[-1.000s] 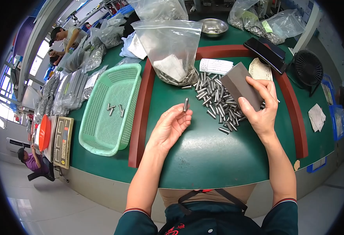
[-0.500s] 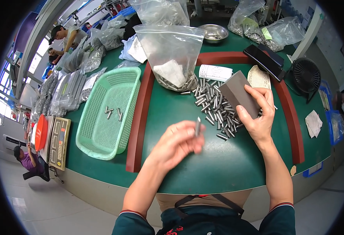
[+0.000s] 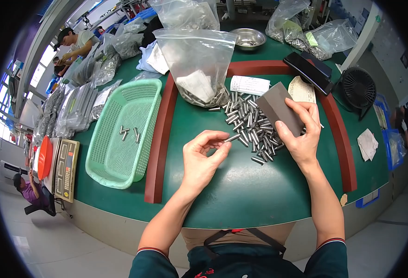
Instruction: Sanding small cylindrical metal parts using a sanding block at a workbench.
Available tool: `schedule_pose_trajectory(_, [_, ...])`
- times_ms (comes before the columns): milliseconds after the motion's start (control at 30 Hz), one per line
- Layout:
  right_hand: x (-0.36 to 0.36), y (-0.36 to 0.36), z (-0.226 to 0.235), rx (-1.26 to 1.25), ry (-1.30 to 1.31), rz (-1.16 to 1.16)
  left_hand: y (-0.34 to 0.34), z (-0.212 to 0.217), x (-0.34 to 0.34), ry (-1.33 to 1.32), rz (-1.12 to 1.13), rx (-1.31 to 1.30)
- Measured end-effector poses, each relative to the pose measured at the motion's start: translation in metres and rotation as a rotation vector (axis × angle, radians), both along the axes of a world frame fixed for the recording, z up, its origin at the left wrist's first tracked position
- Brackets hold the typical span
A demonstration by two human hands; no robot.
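Between the thumb and forefinger of my left hand is a small metal pin, lying nearly level just left of a heap of similar pins. My right hand grips a flat dark grey rectangular block, held tilted over the heap's right side. Part of the heap is hidden behind the block and hand. A green plastic basket to the left holds several pins. Beyond the heap stands a clear zip bag with more pins and a white paper inside.
A dark red raised border frames the green work surface. A white label, phone, black fan and metal bowl lie around it. A scale sits at the far left. Other people are in the background.
My left hand has moved slightly, and the pin in it has turned from upright to nearly level, closer to the heap. My right hand keeps its hold on the block. The whole view has shifted slightly.
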State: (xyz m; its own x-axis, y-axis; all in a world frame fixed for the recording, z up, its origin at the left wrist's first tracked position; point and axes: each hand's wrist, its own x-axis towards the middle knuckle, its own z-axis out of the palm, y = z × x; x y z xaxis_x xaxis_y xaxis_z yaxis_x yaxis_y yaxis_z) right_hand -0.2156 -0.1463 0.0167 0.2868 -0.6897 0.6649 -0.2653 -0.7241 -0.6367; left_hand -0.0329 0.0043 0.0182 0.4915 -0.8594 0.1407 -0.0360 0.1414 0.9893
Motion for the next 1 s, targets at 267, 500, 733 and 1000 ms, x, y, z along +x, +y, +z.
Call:
schedule_pose_trajectory(267, [-0.003,-0.002,0.000,-0.001,0.007,-0.007,-0.002,-0.012,-0.002,-0.199,0.004,-0.132])
schedule_pose_trajectory(500, [-0.004,0.000,0.002,-0.006,0.026,0.003,-0.001,-0.015,0.000,-0.104,-0.032,-0.121])
schedule_pose_trajectory(733, [-0.003,0.000,0.002,-0.003,0.001,-0.004,-0.002,-0.017,0.001,-0.126,-0.033,-0.106])
schedule_pose_trajectory(1000, [-0.002,0.000,0.002,-0.003,0.001,-0.006,-0.002,-0.017,0.002,-0.125,-0.010,-0.089])
